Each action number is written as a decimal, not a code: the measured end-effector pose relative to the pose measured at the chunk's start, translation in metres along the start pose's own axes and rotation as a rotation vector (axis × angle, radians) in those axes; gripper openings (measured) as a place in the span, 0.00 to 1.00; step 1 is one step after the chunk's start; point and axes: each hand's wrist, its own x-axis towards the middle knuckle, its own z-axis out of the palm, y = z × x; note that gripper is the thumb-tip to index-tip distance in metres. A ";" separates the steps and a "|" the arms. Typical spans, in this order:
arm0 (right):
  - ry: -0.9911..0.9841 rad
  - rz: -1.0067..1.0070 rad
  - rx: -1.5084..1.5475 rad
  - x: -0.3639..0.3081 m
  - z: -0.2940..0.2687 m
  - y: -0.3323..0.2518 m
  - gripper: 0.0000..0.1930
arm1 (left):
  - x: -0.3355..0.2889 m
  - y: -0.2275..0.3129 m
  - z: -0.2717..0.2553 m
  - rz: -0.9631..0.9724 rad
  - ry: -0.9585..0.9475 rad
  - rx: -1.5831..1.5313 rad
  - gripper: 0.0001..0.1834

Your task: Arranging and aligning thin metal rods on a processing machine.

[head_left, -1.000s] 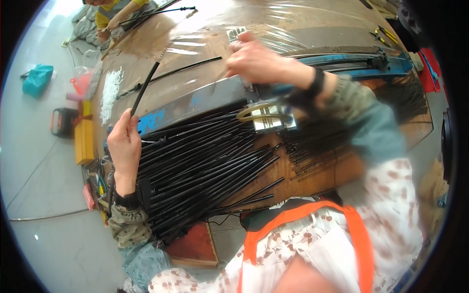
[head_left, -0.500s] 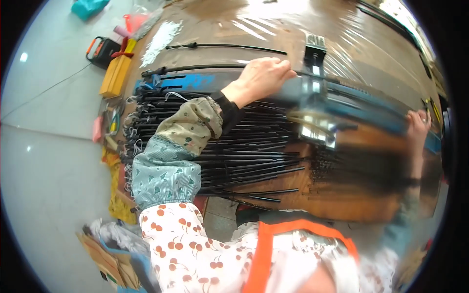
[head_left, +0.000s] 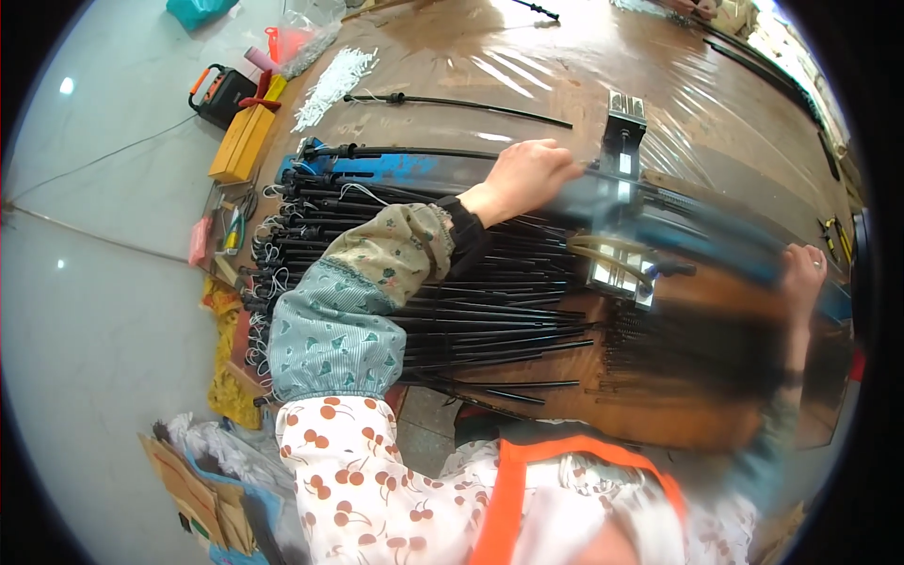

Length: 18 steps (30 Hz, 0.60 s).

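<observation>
My left hand (head_left: 532, 177) is closed, thumb and fingers pinched on a thin black rod (head_left: 424, 152) that runs along a long blue fixture (head_left: 395, 169). Just right of these fingers stands a metal clamp block (head_left: 623, 141) with a pale hose at its near part. At the fixture's right end my right hand (head_left: 803, 273) has its fingers curled; blur hides what is in them. Many black rods (head_left: 471, 325) with white cords at their left ends lie in a pile below my left forearm. One more black rod (head_left: 471, 107) lies alone beyond the fixture.
Black springs (head_left: 650, 339) lie near the right, partly blurred. White small pieces (head_left: 337, 85) are heaped at the far left, near a yellow box (head_left: 242, 143) and a black-and-orange device (head_left: 221, 96). Pliers (head_left: 834, 240) lie far right. Another person's hand (head_left: 697, 8) shows at the top.
The view has shifted a little, so the table sits lower and further right. Another person's hand and a rod have come into view at the top. My left hand keeps its pinch.
</observation>
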 end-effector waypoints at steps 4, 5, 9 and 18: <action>0.042 0.001 0.004 -0.008 -0.023 -0.030 0.16 | 0.008 -0.007 0.005 0.155 -0.047 0.036 0.12; 0.041 -0.114 -0.002 0.008 -0.036 -0.068 0.19 | 0.008 -0.007 0.002 0.147 -0.090 0.085 0.12; 0.082 -0.170 0.108 0.002 -0.051 -0.142 0.15 | 0.009 0.005 0.000 -0.019 -0.145 0.288 0.12; 0.026 -0.096 0.398 -0.012 -0.035 -0.191 0.16 | 0.010 0.013 -0.002 -0.063 -0.213 0.283 0.11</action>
